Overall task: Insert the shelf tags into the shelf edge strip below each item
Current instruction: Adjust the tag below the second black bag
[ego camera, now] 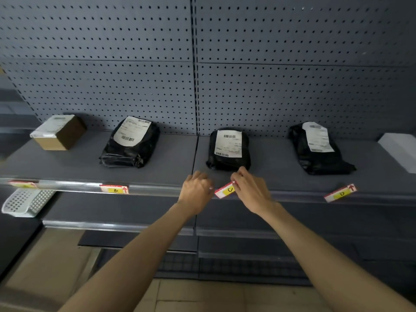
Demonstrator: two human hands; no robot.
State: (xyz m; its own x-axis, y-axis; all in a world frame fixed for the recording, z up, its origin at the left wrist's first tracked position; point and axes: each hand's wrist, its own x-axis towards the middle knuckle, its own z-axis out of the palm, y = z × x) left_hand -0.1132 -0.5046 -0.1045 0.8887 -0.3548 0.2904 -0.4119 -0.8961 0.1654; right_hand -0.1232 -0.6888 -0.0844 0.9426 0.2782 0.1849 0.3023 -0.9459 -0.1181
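Note:
A red, white and yellow shelf tag marked C (225,189) lies tilted at the shelf's front edge, below the middle black parcel (229,149). My right hand (249,188) pinches its right end. My left hand (196,188) rests curled at its left end, touching the clear shelf edge strip (74,186). Two tags sit inside the strip: one at far left (21,183) under the cardboard box (59,132), and tag B (114,189) under the left black parcel (130,143). Tag D (340,192) lies loose and tilted below the right black parcel (318,149).
A white box (399,152) sits at the shelf's right end. A white perforated basket (24,202) rests on the lower shelf at left. Grey pegboard (202,64) backs the shelf. A lower shelf edge (135,226) juts out beneath my forearms.

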